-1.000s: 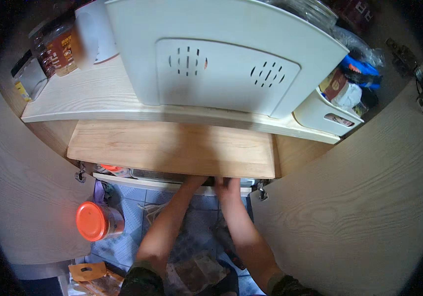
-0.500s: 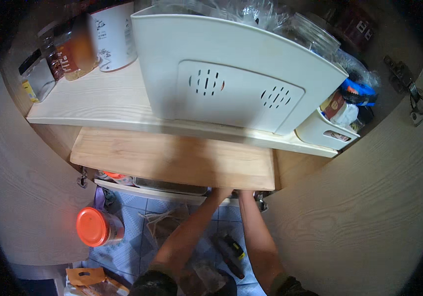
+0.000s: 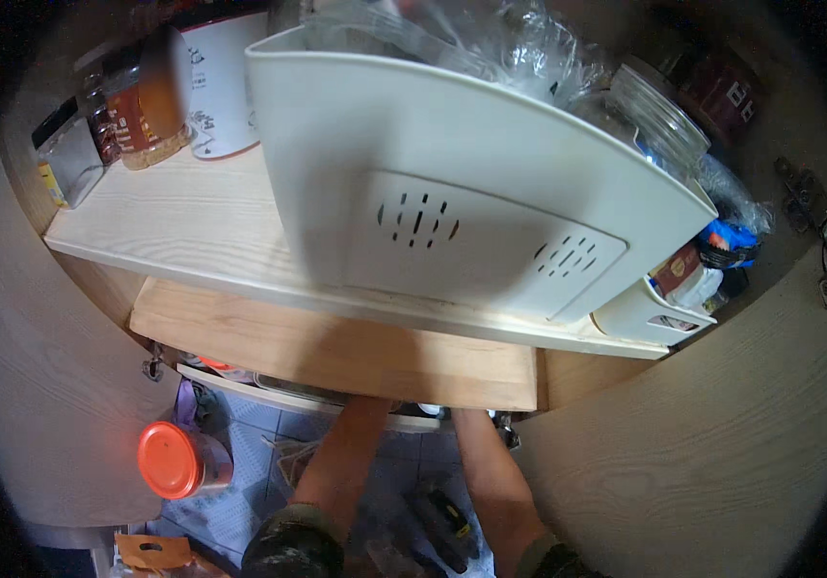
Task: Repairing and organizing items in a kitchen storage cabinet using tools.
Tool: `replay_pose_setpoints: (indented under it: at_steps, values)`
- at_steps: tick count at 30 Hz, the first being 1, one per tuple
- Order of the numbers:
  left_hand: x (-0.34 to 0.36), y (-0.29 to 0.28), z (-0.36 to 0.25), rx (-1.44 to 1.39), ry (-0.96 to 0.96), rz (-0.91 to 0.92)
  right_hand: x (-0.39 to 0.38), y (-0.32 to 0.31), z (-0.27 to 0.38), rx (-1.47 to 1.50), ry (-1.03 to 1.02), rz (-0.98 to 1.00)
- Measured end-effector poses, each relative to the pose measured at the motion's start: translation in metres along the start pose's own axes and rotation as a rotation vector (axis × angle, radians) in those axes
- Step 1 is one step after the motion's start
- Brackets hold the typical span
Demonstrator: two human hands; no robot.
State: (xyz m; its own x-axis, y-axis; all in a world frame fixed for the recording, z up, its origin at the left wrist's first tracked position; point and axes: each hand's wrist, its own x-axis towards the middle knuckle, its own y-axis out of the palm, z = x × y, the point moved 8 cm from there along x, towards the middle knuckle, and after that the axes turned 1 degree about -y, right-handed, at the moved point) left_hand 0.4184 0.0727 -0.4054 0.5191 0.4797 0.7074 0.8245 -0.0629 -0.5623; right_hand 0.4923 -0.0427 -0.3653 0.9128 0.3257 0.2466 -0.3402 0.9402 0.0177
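Observation:
Both forearms reach in under the front edge of a pale wooden shelf board (image 3: pixel 240 323) in an open cupboard. My left hand (image 3: pixel 375 405) goes under the board near a flat tray (image 3: pixel 288 387) in the bottom compartment. To its right, my right hand (image 3: pixel 468 416) passes beneath the board's right part, close to a metal door hinge (image 3: pixel 507 431). The board hides the fingers of both hands, so what they hold or touch does not show. Small white things (image 3: pixel 432 409) show between the two wrists.
Above, a large white plastic bin (image 3: pixel 491 173) filled with clear bags and jars stands on the upper shelf (image 3: pixel 173 222), jars to its left and a smaller white bin (image 3: pixel 635 313) to its right. An orange-lidded tub (image 3: pixel 171 460) stands on the tiled floor. Cupboard doors flank both sides.
My left hand has moved left under the board, widening the gap between my wrists. The view has shifted, so the shelves sit lower in the picture.

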Motion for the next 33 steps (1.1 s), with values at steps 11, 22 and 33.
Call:
replay_pose_setpoints:
  at_steps: [11, 22, 33]
  values:
    - [-0.035, 0.002, -0.061, -0.058, -0.01, 0.146, 0.018, -0.036, -0.02, -0.04, 0.094, -0.035]
    - [-0.048, -0.063, -0.111, -0.414, -0.369, 0.375, -0.041, -0.048, 0.064, -0.526, -0.163, -0.026]
    - [-0.205, -0.228, -0.093, -0.159, -0.562, 1.158, -0.237, -0.029, 0.007, -1.024, 0.357, 1.845]
